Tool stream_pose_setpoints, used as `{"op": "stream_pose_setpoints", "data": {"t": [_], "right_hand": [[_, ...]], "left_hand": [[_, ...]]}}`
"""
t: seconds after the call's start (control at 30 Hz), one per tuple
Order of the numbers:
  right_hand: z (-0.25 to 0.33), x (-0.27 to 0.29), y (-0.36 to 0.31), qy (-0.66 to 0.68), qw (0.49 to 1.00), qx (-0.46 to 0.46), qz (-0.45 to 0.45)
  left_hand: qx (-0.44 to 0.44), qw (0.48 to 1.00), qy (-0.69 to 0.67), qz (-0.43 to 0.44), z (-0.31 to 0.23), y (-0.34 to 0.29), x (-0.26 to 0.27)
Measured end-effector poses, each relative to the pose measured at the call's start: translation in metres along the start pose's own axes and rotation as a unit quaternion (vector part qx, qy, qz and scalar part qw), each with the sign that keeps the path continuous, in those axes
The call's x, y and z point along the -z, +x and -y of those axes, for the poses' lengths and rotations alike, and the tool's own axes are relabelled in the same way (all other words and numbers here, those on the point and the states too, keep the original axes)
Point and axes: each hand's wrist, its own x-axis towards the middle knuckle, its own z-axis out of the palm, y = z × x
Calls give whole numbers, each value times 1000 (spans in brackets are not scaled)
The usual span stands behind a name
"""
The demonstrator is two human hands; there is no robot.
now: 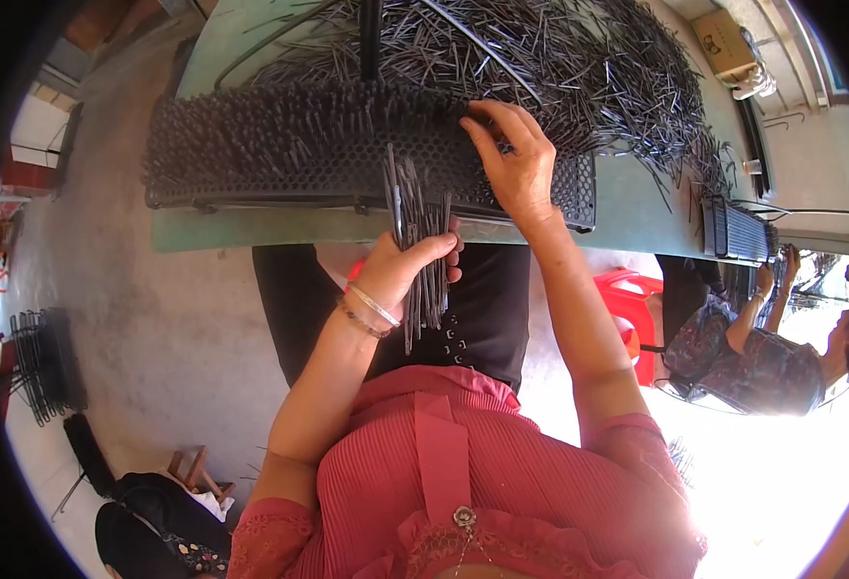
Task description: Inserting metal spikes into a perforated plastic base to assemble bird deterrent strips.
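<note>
My left hand (415, 256) is closed round a bundle of thin dark strips (413, 203), held upright in front of the near edge of a black perforated rack (531, 188). Many short dark pieces (251, 140) stand upright in the rack's holes, densely over its left and middle. The right part of the rack shows bare holes. My right hand (519, 159) is over the rack, at the right end of the standing pieces. Its thumb and forefinger tips are close together among them; whatever is between them is too small to make out.
A large heap of loose dark strips (540, 58) covers the green table (251, 227) behind the rack. A black post (370, 39) stands at the rack's far side. At right, another person (753, 347) works at a similar rack (733, 232), near a red plastic chair (632, 309).
</note>
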Motion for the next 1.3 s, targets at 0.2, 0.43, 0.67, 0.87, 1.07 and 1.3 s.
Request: {"op": "stream_pose_setpoints", "data": {"t": [0.2, 0.43, 0.67, 0.87, 1.07, 1.3], "right_hand": [[4, 4, 0, -23, 1000, 3, -16], [16, 9, -2, -22, 998, 39, -52], [103, 1, -70, 727, 470, -499, -46], [85, -14, -77, 798, 437, -405, -90], [96, 18, -80, 529, 690, -493, 12], [48, 53, -47, 360, 833, -377, 186]], "left_hand": [[-72, 997, 24, 6, -11, -3, -5], [-113, 993, 29, -18, -27, -9, -14], [-384, 919, 87, -32, -40, -6, -56], [-378, 911, 155, -59, 2, 19, -47], [-284, 942, 151, -93, -1, 13, -38], [-70, 996, 33, 53, -11, -5, -25]]}}
